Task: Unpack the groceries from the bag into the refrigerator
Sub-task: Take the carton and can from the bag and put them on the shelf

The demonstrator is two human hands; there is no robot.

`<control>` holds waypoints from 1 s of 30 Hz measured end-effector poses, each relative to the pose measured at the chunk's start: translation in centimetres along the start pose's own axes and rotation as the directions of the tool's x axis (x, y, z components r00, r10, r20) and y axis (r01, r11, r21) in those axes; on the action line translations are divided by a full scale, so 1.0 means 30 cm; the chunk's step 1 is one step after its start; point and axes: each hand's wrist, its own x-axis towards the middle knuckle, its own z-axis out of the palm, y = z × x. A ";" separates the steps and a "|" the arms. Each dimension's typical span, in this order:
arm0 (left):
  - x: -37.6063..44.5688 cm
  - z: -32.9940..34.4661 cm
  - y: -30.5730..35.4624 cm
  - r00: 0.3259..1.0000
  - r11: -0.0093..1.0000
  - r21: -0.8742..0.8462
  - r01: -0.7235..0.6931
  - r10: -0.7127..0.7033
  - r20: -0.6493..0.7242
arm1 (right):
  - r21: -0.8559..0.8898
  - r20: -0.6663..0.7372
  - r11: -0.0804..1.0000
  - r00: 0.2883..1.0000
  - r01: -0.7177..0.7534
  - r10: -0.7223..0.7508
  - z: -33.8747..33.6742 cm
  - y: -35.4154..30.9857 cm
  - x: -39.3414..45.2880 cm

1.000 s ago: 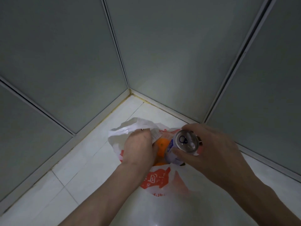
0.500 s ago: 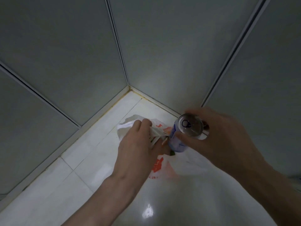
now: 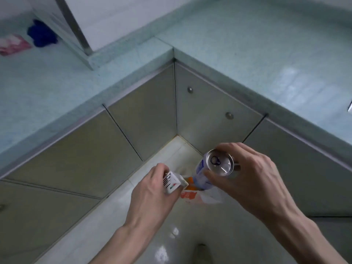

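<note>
Bench (image 3: 247, 60): pale green top wraps an inner corner ahead of me, its front edge running away to my left and to my right, well above my hands.
Cabinet doors (image 3: 144, 130): grey panels under that edge meet in the corner and wall in the floor on two sides.
Floor (image 3: 118, 225): white glossy tile, a wedge narrowing toward the corner; the open room lies toward me.
Bag (image 3: 205, 197): white plastic with red print, on the floor in the corner, below and between my hands; something orange shows at its mouth.
My right hand (image 3: 253, 180): fingers and thumb curled round the can, held above the bag's right side.
My left hand (image 3: 150, 189): fingers wrapped round the carton, just left of the bag's mouth.
Can (image 3: 215, 168): silver top with pull tab facing me, blue-and-white body tilted down toward the bag.
Carton (image 3: 172, 181): small white box, barcode end showing, near the can but apart from it.
</note>
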 end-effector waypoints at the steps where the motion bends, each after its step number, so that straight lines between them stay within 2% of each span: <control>1: -0.029 -0.094 0.030 1.000 1.000 -0.013 0.028 -0.028 -0.010 | 0.007 -0.002 1.000 1.000 0.010 -0.010 -0.070 -0.075 -0.002; 9: -0.283 -0.711 0.196 0.965 0.977 -0.095 0.191 -0.205 -0.166 | 0.065 0.067 0.984 0.984 0.163 -0.167 -0.455 -0.585 -0.025; 15: -0.500 -0.988 0.231 0.876 0.944 -0.162 0.288 -0.328 -0.352 | 0.171 0.117 0.932 0.933 0.319 -0.340 -0.563 -0.851 -0.067; 20: -0.699 -1.136 0.252 0.725 0.881 -0.244 0.404 -0.471 -0.502 | 0.261 0.223 0.868 0.849 0.422 -0.479 -0.577 -1.020 -0.114; 25: -0.909 -1.242 0.278 0.555 0.826 -0.324 0.462 -0.554 -0.621 | 0.355 0.274 0.741 0.694 0.570 -0.666 -0.564 -1.191 -0.179; 30: -1.126 -1.310 0.299 0.363 0.758 -0.384 0.528 -0.610 -0.704 | 0.440 0.312 0.643 0.565 0.627 -0.764 -0.499 -1.354 -0.267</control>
